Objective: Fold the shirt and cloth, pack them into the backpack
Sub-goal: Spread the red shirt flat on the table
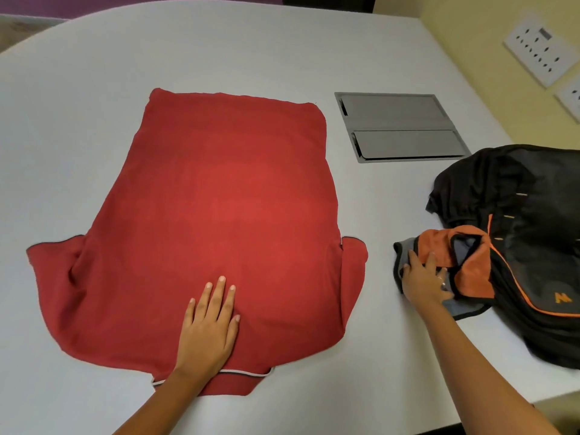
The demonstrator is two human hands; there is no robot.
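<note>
A red shirt (pixel 219 196) lies spread flat, back side up, on the white table (pixel 78 120), collar toward me and both sleeves out. My left hand (pixel 208 321) presses flat on it near the collar, fingers straight. To the right a crumpled orange-and-grey cloth (pixel 470 265) lies against the black backpack (pixel 527 215), which has orange trim and rests on its side. My right hand (pixel 423 279) rests on the cloth's grey edge with fingers mostly extended; whether it pinches the fabric is unclear.
A grey metal cable hatch (pixel 401 127) is set into the table behind the backpack. White wall sockets (pixel 539 48) sit on the yellow wall at the far right. The table's right edge runs close behind the backpack.
</note>
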